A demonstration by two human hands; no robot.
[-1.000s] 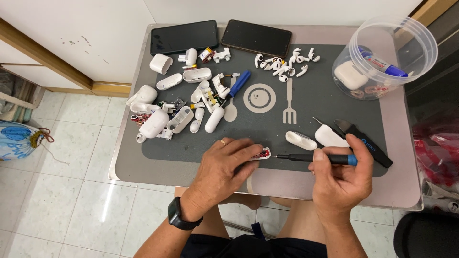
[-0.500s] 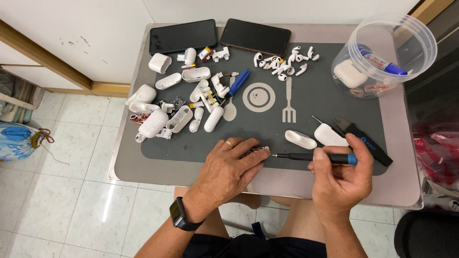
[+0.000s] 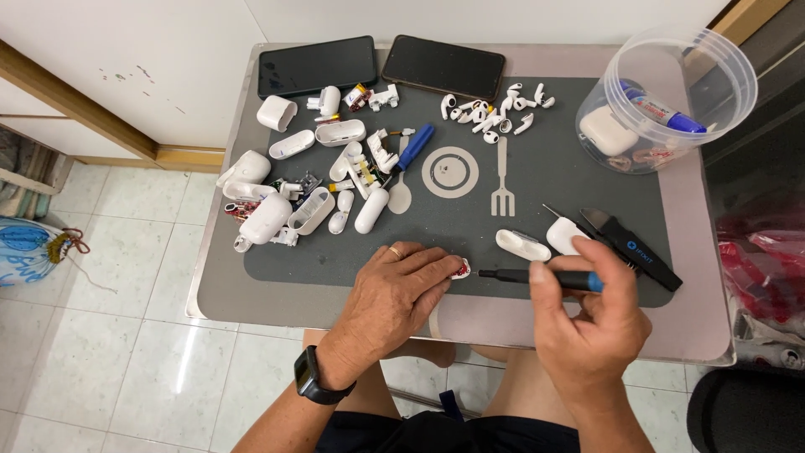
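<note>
My left hand (image 3: 394, 294) lies flat on the grey mat (image 3: 537, 184), its fingertips pressing a small red and white part (image 3: 460, 270) against the mat's near edge. My right hand (image 3: 587, 323) grips a screwdriver (image 3: 537, 277) with a black shaft and a blue band. The driver points left, and its tip sits at the small part. A black watch is on my left wrist.
Opened white earbud cases and small parts (image 3: 310, 193) are heaped at the mat's left. Loose earbuds (image 3: 495, 109) lie at the back, behind them two dark phones (image 3: 319, 65). A clear plastic tub (image 3: 671, 96) stands back right. A black pry tool (image 3: 633, 247) and case halves (image 3: 524, 245) lie by my right hand.
My left hand has slid a little right along the mat's edge and still covers the small part. My right hand has kept the screwdriver tip at that part.
</note>
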